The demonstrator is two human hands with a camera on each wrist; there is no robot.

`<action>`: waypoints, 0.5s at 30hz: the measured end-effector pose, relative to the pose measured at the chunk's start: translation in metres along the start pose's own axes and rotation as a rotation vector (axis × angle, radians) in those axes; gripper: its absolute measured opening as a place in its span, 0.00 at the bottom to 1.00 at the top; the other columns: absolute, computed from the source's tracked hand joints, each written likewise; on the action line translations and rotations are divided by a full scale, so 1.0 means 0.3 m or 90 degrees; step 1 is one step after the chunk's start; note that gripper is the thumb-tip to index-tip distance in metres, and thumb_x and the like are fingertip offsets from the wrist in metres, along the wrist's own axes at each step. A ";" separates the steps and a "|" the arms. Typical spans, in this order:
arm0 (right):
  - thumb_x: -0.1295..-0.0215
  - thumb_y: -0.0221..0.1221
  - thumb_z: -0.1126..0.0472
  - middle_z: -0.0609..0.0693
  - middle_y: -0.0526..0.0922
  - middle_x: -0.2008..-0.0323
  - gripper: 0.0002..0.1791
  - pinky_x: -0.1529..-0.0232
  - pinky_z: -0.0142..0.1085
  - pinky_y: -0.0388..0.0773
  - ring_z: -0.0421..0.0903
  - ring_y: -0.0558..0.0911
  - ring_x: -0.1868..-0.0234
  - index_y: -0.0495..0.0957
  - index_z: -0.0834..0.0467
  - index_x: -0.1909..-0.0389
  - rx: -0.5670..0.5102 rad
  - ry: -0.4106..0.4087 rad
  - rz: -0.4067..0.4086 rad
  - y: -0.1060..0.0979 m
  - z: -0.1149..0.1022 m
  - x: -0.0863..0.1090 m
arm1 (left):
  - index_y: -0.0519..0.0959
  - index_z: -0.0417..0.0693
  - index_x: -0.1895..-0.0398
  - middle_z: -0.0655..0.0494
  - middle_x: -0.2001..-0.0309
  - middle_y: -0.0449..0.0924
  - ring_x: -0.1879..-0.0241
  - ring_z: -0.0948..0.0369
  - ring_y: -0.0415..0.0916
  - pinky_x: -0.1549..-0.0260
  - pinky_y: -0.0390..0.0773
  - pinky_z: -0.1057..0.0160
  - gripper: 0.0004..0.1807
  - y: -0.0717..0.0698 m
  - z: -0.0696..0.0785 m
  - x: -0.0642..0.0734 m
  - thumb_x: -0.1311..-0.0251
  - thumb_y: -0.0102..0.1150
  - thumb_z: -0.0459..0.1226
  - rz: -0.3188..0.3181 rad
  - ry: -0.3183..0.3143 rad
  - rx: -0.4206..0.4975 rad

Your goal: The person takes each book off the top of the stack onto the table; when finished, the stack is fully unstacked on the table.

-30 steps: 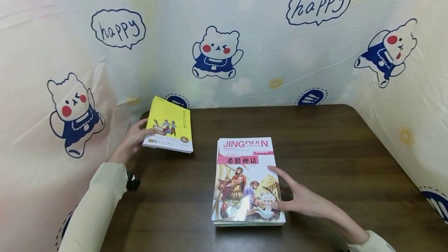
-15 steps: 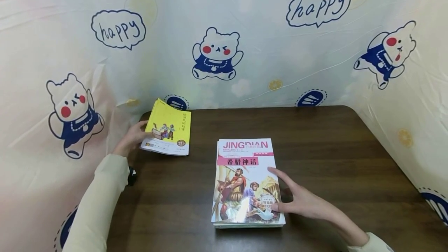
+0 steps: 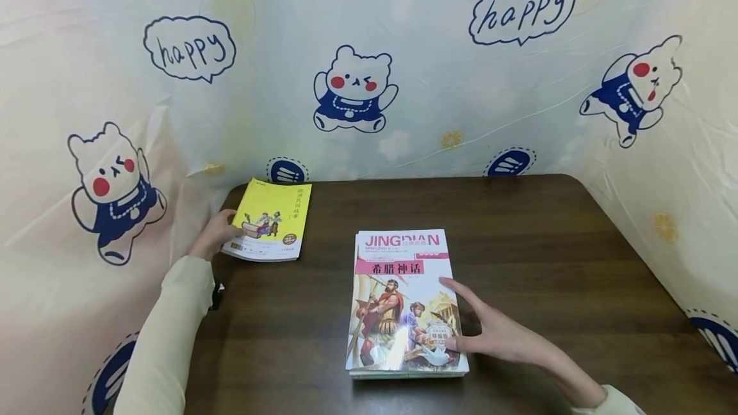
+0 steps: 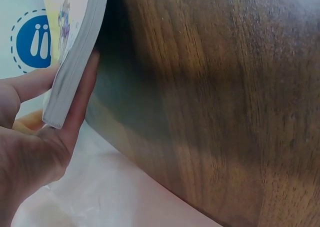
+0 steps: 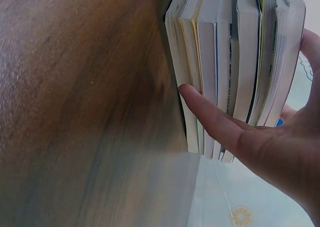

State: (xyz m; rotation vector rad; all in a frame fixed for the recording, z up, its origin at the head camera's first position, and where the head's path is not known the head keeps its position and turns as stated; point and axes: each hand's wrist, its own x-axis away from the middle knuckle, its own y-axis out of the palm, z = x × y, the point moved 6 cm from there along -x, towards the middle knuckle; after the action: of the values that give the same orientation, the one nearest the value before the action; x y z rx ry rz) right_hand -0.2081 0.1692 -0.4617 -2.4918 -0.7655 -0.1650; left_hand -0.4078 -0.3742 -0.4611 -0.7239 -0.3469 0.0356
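Observation:
At the table's far left corner, my left hand (image 3: 216, 235) grips a yellow paperback book (image 3: 275, 210) by its left edge. The left wrist view has the thumb on the cover and a finger beneath the book (image 4: 82, 57), which lies at a slant close over the wood. Nearer the middle stands a stack of books (image 3: 398, 312), topped by a white and pink cover with painted warriors. My right hand (image 3: 501, 335) rests against that stack's right side with fingers spread. In the right wrist view, one straight finger of this hand (image 5: 280, 147) lies along the page edges (image 5: 222, 57).
The dark wooden table (image 3: 519, 235) has a rounded far right corner. A pale curtain (image 3: 438, 95) printed with bears and "happy" bubbles hangs along the back and both sides. Bare wood lies between the yellow book and the stack.
My left hand has carried the yellow book slightly left and down toward the table, and the book lies flatter now. My right hand has stayed at the stack.

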 end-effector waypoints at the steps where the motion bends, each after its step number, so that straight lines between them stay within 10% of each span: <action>1: 0.42 0.65 0.45 0.58 0.51 0.29 0.47 0.47 0.66 0.65 0.66 0.61 0.36 0.46 0.27 0.29 -0.001 -0.001 -0.002 0.003 0.001 0.000 | 0.43 0.28 0.28 0.26 0.33 0.51 0.41 0.40 0.57 0.40 0.61 0.41 0.39 0.000 -0.002 0.001 0.38 0.51 0.30 0.003 0.002 -0.007; 15: 0.41 0.64 0.46 0.59 0.50 0.28 0.47 0.49 0.67 0.66 0.67 0.59 0.35 0.45 0.26 0.28 0.003 -0.005 -0.003 0.015 0.009 0.004 | 0.48 0.19 0.33 0.23 0.37 0.54 0.41 0.38 0.57 0.38 0.58 0.41 0.37 0.003 -0.033 -0.030 0.42 0.52 0.27 0.055 0.011 -0.088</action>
State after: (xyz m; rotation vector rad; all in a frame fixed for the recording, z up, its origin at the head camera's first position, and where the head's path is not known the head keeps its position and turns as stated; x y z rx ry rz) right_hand -0.2048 0.1680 -0.4657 -2.4876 -0.7731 -0.1549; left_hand -0.4130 -0.3813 -0.4713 -0.8755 -0.3042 0.0880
